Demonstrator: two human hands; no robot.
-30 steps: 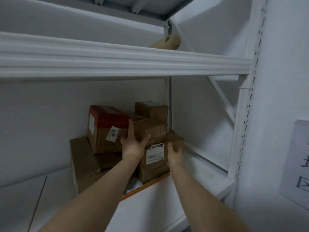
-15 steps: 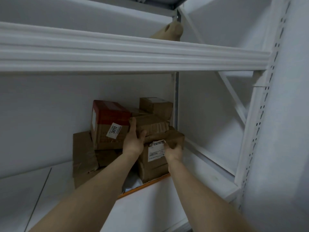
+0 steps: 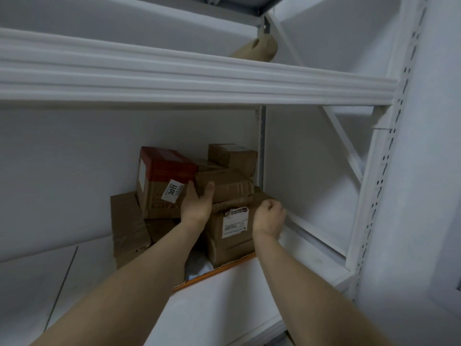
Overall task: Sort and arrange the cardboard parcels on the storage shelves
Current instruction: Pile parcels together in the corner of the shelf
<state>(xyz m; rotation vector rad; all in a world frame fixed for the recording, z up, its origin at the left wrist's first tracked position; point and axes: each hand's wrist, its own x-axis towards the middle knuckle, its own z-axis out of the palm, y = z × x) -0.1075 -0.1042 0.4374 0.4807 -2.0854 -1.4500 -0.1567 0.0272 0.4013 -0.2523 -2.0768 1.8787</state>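
Shelf (image 3: 311,255): white board below both grips, with an orange strip (image 3: 219,269) on its front edge; it carries a heap of cardboard parcels.
Labelled box (image 3: 232,245): nearest parcel, upright at the shelf's front edge, between the two grips, with its white shipping label facing out.
Right grip (image 3: 269,217): closed, fingers curled over the labelled box's top right corner, holding it.
Left grip (image 3: 197,208): grasps the crumpled parcel (image 3: 227,186), thumb upright on its front; the fingers are hidden round its left side.
Crumpled parcel: rests on top of the labelled box, just above and right of the left grip.
Red-topped box (image 3: 162,181): tilted, touching the left grip's left side, with a sticker reading 3011.
Flat parcel (image 3: 127,221): leans below and left of the left grip, partly under the red-topped box.
Small box (image 3: 232,156): behind the crumpled parcel, by the back corner.
Upper shelf (image 3: 174,78): well above both grips; a cardboard tube (image 3: 257,49) lies on it.
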